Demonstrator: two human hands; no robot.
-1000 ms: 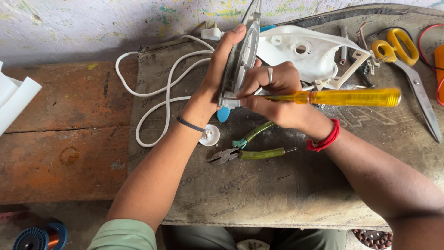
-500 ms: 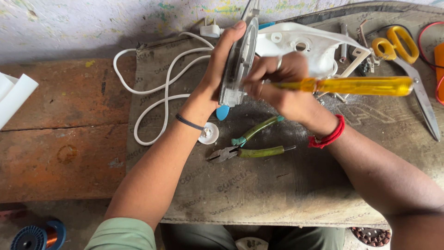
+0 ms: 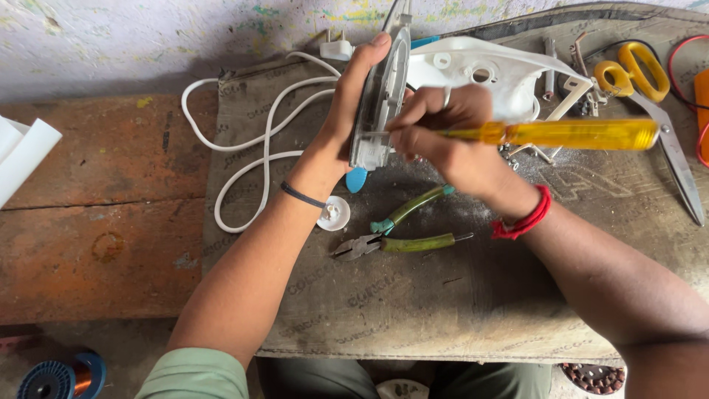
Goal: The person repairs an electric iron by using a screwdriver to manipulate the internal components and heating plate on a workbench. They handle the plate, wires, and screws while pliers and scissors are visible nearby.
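My left hand (image 3: 347, 122) grips a clothes iron's metal soleplate (image 3: 384, 96), standing it on edge on the grey mat (image 3: 413, 295). My right hand (image 3: 443, 133) holds a screwdriver with a translucent yellow handle (image 3: 569, 134), its tip pressed against the side of the soleplate. The iron's white plastic cover (image 3: 487, 74) lies just behind my right hand. A white power cord (image 3: 258, 148) loops to the left of my left wrist, ending in a white plug (image 3: 338, 49).
Green-handled pliers (image 3: 402, 233) and a small white round cap (image 3: 334, 213) lie on the mat below my hands. Yellow-handled scissors (image 3: 650, 89) and loose metal parts (image 3: 583, 81) sit at the right. A copper wire spool (image 3: 59, 378) is at bottom left.
The screwdriver has stayed against the soleplate while my right hand shifted slightly upward on it. My left hand keeps the same hold.
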